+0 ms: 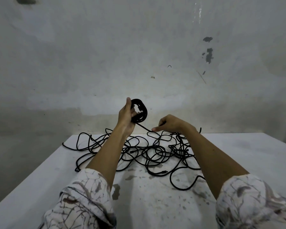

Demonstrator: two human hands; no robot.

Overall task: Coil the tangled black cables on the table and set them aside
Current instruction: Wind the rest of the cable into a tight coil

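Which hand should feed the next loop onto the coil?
Right. The right hand pinches the strand leading from the coil, which the left hand grips.

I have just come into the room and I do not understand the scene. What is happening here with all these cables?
A person is winding up black cables at a white table. The left hand holds a small finished coil raised above the table. One strand runs from this coil to the right hand, which pinches it and feeds it. Most of the cable is not yet coiled: a large tangle lies spread on the table under both forearms.
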